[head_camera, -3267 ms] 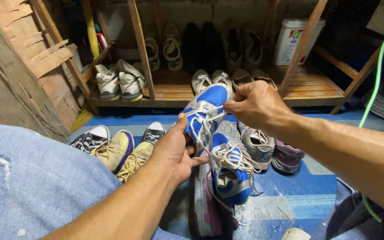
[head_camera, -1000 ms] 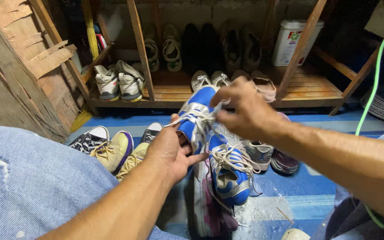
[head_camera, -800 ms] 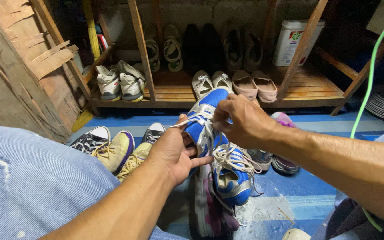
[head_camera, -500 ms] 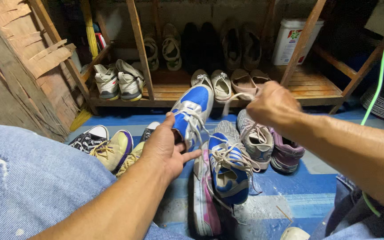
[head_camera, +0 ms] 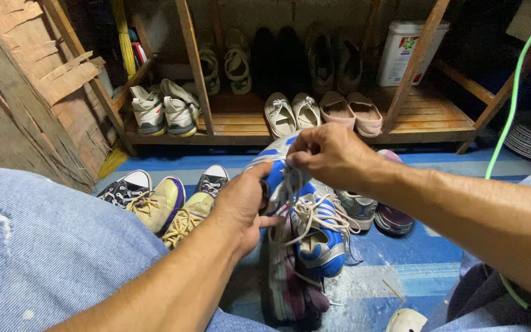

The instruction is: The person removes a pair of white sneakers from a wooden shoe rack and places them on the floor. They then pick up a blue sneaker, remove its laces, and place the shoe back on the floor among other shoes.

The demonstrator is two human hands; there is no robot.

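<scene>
Slatted wooden shoe rack (head_camera: 428,117) spans 12 o'clock with cream slip-ons (head_camera: 291,112) and chunky white sneakers (head_camera: 166,110) on it, above a blue striped floor mat (head_camera: 425,270) and faded denim knee (head_camera: 38,258) at 8 o'clock. Centre frame, left hand (head_camera: 244,206) grips the raised blue-and-silver sneaker (head_camera: 275,178) round its heel side, its twin (head_camera: 321,246) lying just below on the mat beside a dark pink-soled shoe (head_camera: 290,289). Right hand (head_camera: 330,154) pinches the cream woven lace (head_camera: 291,184) at the held sneaker's tongue, fingers clenched tight.
</scene>
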